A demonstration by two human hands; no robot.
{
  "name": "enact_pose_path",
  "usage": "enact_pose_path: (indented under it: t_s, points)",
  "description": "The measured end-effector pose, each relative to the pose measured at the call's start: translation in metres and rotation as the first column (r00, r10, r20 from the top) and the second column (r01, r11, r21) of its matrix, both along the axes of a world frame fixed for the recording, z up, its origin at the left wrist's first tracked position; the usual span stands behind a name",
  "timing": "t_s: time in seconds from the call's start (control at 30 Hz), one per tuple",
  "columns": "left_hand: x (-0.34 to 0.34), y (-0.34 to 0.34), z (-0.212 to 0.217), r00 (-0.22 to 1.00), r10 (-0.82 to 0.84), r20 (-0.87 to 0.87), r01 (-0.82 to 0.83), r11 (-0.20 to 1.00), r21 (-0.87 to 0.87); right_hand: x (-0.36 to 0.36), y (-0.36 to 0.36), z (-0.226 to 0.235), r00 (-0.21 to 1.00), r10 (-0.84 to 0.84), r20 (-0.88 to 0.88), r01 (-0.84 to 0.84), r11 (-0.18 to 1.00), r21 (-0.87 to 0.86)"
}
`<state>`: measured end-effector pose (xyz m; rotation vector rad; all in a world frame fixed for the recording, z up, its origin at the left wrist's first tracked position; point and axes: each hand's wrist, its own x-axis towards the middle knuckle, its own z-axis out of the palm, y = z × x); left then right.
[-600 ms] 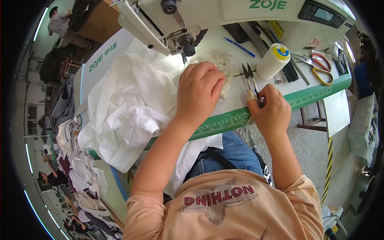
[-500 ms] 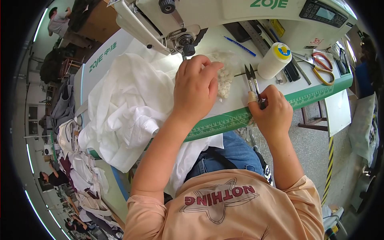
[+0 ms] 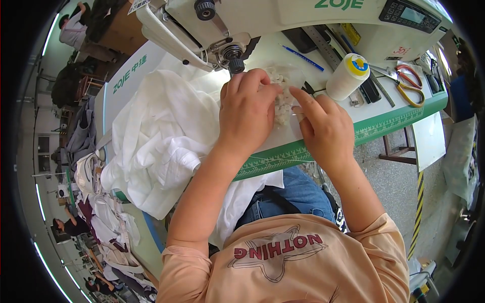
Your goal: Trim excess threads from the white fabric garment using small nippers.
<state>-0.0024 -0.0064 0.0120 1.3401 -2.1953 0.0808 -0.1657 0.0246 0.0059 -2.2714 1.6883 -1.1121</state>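
Note:
My left hand (image 3: 247, 106) is in front of the sewing machine's needle area, fingers curled inward and closed; whatever they hold is hidden. White fabric (image 3: 156, 126) lies bunched left of it on the machine bed. A clear plastic bag of small pale pieces (image 3: 282, 118) lies between my hands. Over the bag's right side, my right hand (image 3: 326, 126) has its index finger stretched out and its thumb apart, so it looks open. Behind that index finger, dark blade tips of the thread snips (image 3: 307, 87) show; their handles are hidden by the hand.
The sewing machine head (image 3: 232, 50) overhangs the bed. Right of my hands stand a white thread cone (image 3: 347, 78) and scissors (image 3: 406, 86); a blue pen (image 3: 303, 58) and metal ruler (image 3: 323, 48) lie farther back. A green ruled edge (image 3: 376, 126) borders the table front.
My right hand has moved left toward the bag, and its grip on the thread snips has opened. The snips are now mostly hidden behind it. My left hand stays near the needle.

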Motion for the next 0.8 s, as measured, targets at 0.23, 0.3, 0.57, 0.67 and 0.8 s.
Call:
enact_pose_path:
  t_s: [0.23,0.3,0.57,0.67,0.8]
  points:
    - [-0.005,-0.006,0.003,0.997,0.03,0.074,-0.023,0.996,-0.086,0.013,-0.015,-0.012,0.998,0.01,-0.058,-0.006,0.997,0.076]
    - [-0.006,-0.011,0.002,0.992,0.078,0.095,-0.065,0.989,-0.131,0.013,-0.014,-0.013,0.999,0.007,-0.039,-0.005,0.999,0.053]
    - [-0.011,-0.023,-0.006,0.997,0.062,0.056,-0.057,0.995,-0.086,0.014,-0.015,-0.015,0.999,0.008,-0.035,-0.006,0.998,0.066]
    - [-0.013,-0.025,-0.003,0.988,0.092,0.121,-0.085,0.994,-0.064,0.014,-0.016,-0.016,0.999,0.012,-0.03,-0.011,0.998,0.057]
    - [-0.015,-0.029,-0.001,0.987,0.111,0.115,-0.107,0.993,-0.042,0.013,-0.016,-0.015,1.0,0.018,-0.022,-0.017,0.998,0.066]
